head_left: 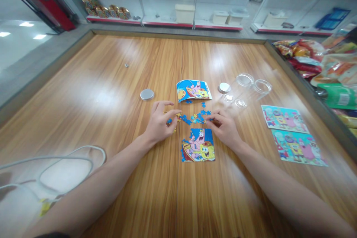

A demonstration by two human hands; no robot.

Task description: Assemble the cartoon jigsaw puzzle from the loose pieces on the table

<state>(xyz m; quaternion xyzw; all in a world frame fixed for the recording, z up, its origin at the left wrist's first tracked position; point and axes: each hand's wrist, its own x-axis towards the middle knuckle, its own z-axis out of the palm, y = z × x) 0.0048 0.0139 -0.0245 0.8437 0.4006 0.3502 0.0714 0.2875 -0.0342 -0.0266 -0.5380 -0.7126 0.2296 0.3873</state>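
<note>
**Your left hand (pixel 161 123) and right hand (pixel 223 125) flanked a scatter of small blue-and-yellow jigsaw pieces (pixel 198 119)**

Farthest left, well apart from your left hand, lay a looped whitish cable (pixel 92 160). A round silver lid (pixel 147 94) sat just beyond that hand, slightly to its left. Your left hand was unclenched, thumb and index finger curved and parted, over the left end of the pieces. Between your hands the pieces spread in a loose band. Nearer you than that band lay a flat, partly joined cartoon jigsaw (pixel 199 145), its left edge jagged; beyond the band, a curled, glossy picture sheet (pixel 193 90) showed a similar scene. Your right hand had its fingertips drawn together at the pieces' right end; whether they gripped one, you could not tell. Beyond it were a second round silver lid (pixel 224 87) and two clear, round-rimmed containers (pixel 237 89). To its right lay two rectangular, pale-blue cartoon pictures (pixel 286 119), one nearer you, and farther right, colourful plastic packets (pixel 334 70).
</note>
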